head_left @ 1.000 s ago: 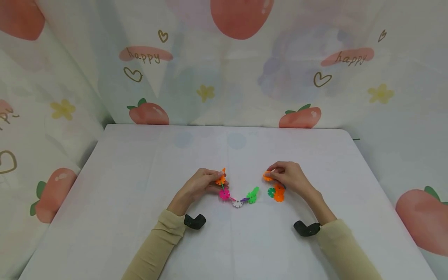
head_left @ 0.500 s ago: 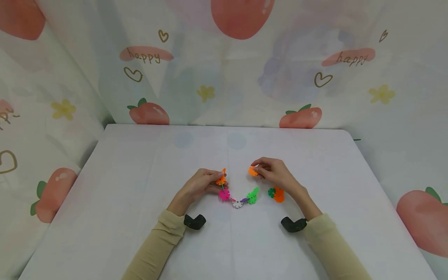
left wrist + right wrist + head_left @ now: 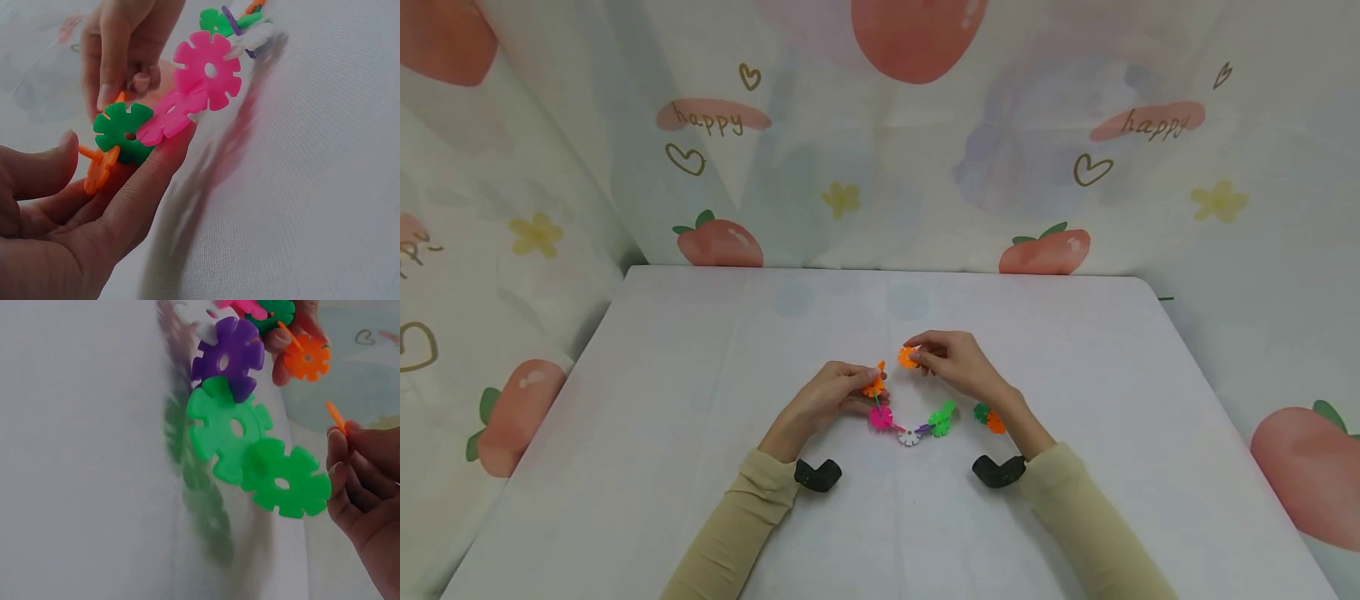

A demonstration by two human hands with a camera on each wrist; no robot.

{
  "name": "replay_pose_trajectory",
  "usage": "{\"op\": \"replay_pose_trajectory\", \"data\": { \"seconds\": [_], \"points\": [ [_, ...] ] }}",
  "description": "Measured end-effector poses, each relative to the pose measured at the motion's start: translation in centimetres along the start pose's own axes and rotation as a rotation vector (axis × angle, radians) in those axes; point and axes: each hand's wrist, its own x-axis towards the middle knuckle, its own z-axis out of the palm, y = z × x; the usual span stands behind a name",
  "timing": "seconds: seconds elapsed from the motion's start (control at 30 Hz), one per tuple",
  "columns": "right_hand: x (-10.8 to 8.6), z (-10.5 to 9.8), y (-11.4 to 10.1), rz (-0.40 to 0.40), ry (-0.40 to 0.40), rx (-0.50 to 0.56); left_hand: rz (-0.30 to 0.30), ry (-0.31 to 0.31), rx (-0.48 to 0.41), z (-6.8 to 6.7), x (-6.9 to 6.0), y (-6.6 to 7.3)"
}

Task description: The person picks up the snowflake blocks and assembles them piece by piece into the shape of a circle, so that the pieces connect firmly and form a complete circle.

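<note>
My left hand [image 3: 835, 390] pinches the far left end of a curved chain of slotted plastic flower discs, near its orange discs [image 3: 874, 387]. From there the chain runs through a dark green disc [image 3: 119, 127], pink discs [image 3: 208, 70], a white disc [image 3: 909, 437] and a purple disc [image 3: 228, 356] to light green discs [image 3: 287, 478]. Between thumb and fingers, my right hand [image 3: 958, 358] holds a single orange disc [image 3: 907, 357], seen edge-on in the right wrist view. That disc is slightly apart from the chain's orange end, to its right and farther back.
A green disc [image 3: 981, 412] and an orange disc [image 3: 996, 423] lie together on the white table [image 3: 700, 350], partly behind my right forearm. Both wrists carry black camera mounts [image 3: 997, 472]. A patterned cloth [image 3: 880, 167] hangs behind the table.
My right hand has moved left with the orange disc, away from the loose discs and close to the chain's orange end. The left hand and the chain have stayed in place.
</note>
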Motion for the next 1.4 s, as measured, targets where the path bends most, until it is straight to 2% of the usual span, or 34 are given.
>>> {"op": "replay_pose_trajectory", "data": {
  "seconds": [0.2, 0.4, 0.67, 0.8, 0.97, 1.1, 1.27, 1.4],
  "points": [
    [1.1, 1.2, -0.7, 0.006, -0.015, 0.004, -0.002, -0.001, 0.001, 0.0, 0.0, 0.0],
    [1.3, 1.4, -0.9, -0.01, -0.033, 0.035, 0.005, 0.011, 0.009, 0.1, -0.1, 0.1],
    [1.4, 1.2, -0.7, 0.011, -0.122, 0.097, 0.036, 0.045, 0.071, 0.7, -0.1, 0.0],
    [1.4, 1.1, -0.9, 0.017, -0.161, 0.082, 0.034, 0.042, 0.091, 1.1, -0.1, -0.1],
    [1.0, 0.6, -1.0, 0.046, -0.125, 0.051, 0.044, -0.005, 0.09, 1.2, 0.0, 0.0],
    [0.3, 0.0, -0.4, 0.033, -0.077, 0.043, 0.046, -0.03, 0.088, 0.8, 0.1, 0.0],
    [-0.8, -1.2, 0.6, 0.045, -0.008, 0.017, 0.054, -0.024, 0.105, 0.2, 0.0, -0.1],
    [-2.0, -2.6, 1.2, 0.074, 0.022, -0.003, 0.067, 0.035, 0.183, -0.2, -0.1, 0.0]
  ]
}}
